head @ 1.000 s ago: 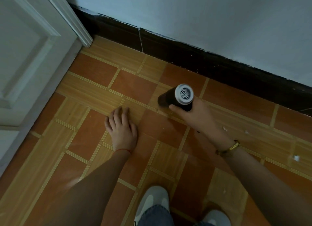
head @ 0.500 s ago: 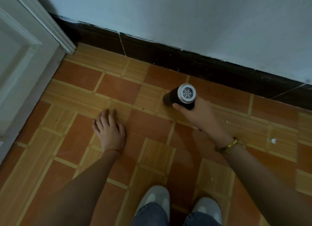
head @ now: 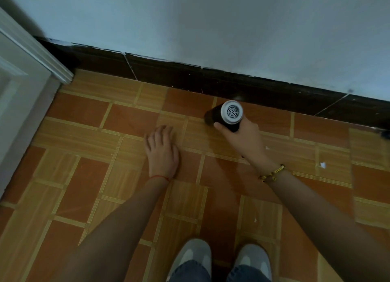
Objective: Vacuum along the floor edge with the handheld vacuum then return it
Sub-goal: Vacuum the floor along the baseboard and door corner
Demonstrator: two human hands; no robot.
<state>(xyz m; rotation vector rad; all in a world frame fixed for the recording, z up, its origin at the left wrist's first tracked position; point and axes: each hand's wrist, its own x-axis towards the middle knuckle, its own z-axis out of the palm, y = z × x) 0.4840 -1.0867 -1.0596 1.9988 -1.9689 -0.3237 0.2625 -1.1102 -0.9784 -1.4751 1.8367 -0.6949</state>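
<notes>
The handheld vacuum [head: 225,115] is a black cylinder with a round silver vented end cap that faces me. My right hand [head: 242,138] is shut on its body, and its nozzle end points down and left onto the floor tiles, a short way in front of the dark skirting board [head: 211,81]. My left hand [head: 161,153] lies flat on the orange and tan tiled floor [head: 105,176], palm down, fingers slightly apart, left of the vacuum and holding nothing. The nozzle tip itself is hidden in shadow.
A white door and its frame [head: 27,75] stand at the left. The pale wall [head: 211,24] runs above the skirting. Small white scraps [head: 322,165] lie on the tiles to the right. My two grey shoes [head: 196,256] are at the bottom.
My right hand has carried the vacuum to the right along the skirting, closer to the wall. My view has shifted right, so the door takes up less of the left side.
</notes>
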